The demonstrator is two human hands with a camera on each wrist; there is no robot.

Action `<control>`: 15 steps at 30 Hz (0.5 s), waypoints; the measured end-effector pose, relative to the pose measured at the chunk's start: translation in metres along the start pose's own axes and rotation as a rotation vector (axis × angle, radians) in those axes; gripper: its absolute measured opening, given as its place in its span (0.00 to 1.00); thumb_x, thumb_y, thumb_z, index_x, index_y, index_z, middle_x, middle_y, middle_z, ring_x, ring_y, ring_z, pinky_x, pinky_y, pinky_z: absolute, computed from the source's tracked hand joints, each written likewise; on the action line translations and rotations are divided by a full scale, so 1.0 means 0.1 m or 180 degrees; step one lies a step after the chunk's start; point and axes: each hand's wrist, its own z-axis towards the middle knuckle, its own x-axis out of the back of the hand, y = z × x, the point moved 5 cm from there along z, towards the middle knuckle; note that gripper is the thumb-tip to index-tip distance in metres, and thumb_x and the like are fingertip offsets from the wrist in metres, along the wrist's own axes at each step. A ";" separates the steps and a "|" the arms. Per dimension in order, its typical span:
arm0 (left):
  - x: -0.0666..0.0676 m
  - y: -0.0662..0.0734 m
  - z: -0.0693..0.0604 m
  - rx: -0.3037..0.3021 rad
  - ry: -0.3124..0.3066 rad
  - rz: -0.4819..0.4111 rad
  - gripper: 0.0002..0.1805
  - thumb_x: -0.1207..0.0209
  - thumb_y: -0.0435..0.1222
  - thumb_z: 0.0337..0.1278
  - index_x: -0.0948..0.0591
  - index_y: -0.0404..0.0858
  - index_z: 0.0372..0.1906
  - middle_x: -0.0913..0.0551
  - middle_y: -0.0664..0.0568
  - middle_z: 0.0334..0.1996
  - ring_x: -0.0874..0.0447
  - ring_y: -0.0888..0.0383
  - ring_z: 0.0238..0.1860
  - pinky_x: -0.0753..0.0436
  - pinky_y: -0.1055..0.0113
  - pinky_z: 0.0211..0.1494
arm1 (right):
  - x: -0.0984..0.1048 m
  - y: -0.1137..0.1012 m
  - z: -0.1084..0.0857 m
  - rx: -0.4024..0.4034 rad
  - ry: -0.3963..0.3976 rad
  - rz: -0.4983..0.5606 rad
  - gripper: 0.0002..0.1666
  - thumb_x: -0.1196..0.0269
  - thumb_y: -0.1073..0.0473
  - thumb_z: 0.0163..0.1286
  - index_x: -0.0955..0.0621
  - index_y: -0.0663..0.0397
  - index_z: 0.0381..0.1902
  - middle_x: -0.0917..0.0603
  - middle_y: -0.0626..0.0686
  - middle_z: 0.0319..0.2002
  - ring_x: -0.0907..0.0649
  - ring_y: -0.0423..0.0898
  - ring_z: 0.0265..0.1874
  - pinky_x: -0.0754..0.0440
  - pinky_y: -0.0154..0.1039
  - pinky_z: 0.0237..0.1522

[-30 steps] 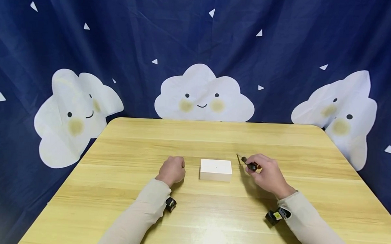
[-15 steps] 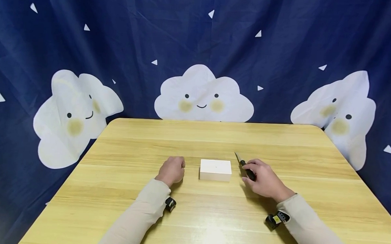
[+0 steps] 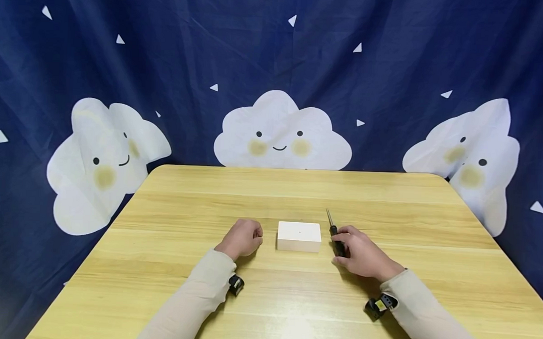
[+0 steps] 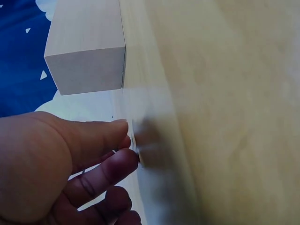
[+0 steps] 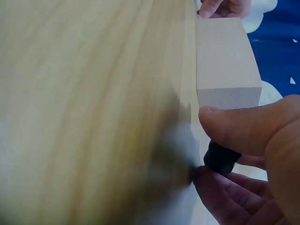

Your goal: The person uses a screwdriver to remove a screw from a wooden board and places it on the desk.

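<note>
A pale rectangular block [image 3: 299, 236] with a small dark dot on top sits on the wooden table [image 3: 271, 184]. To its right, my right hand [image 3: 363, 252] grips a black-handled screwdriver [image 3: 333, 231], its thin metal shaft pointing away from me. The thumb and fingers pinch the black handle [image 5: 220, 158] in the right wrist view. Left of the block and apart from it rests my left hand [image 3: 242, 238], low over the table. Its thumb and fingers are loosely curled in the left wrist view; nothing held is plainly visible, though a tiny glint shows between them.
A dark blue curtain [image 3: 185, 71] with smiling clouds hangs behind the table's far edge. Both wrists carry black cameras, such as the right wrist camera [image 3: 375, 308].
My right hand has lowered slightly and turned the screwdriver, so its shaft points more straight ahead. The left fingers have loosened from a tighter curl and reach a little toward the block.
</note>
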 end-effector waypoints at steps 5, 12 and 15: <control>-0.02 0.00 0.00 0.0020 -0.0094 -0.0059 0.03 0.39 0.30 0.60 0.19 0.39 0.31 0.25 0.56 0.24 0.28 0.59 0.27 0.22 0.64 0.37 | -0.01 -0.01 0.00 -0.0053 -0.0060 0.0037 0.30 0.26 0.59 0.56 0.21 0.66 0.55 0.26 0.65 0.56 0.29 0.36 0.27 0.24 0.36 0.32; 0.00 0.01 0.00 -0.0008 -0.0126 -0.0089 0.03 0.40 0.28 0.59 0.20 0.38 0.31 0.25 0.55 0.23 0.28 0.59 0.26 0.22 0.64 0.36 | 0.00 -0.01 0.01 -0.0066 -0.0106 0.0032 0.30 0.26 0.59 0.56 0.21 0.66 0.55 0.27 0.65 0.57 0.27 0.36 0.28 0.23 0.37 0.33; 0.00 0.02 -0.01 -0.0042 -0.0143 -0.0064 0.03 0.41 0.28 0.58 0.20 0.38 0.31 0.26 0.55 0.23 0.28 0.59 0.26 0.23 0.64 0.37 | 0.00 -0.01 0.01 -0.0048 -0.0136 0.0026 0.30 0.26 0.58 0.57 0.21 0.66 0.55 0.27 0.65 0.57 0.27 0.35 0.28 0.22 0.37 0.34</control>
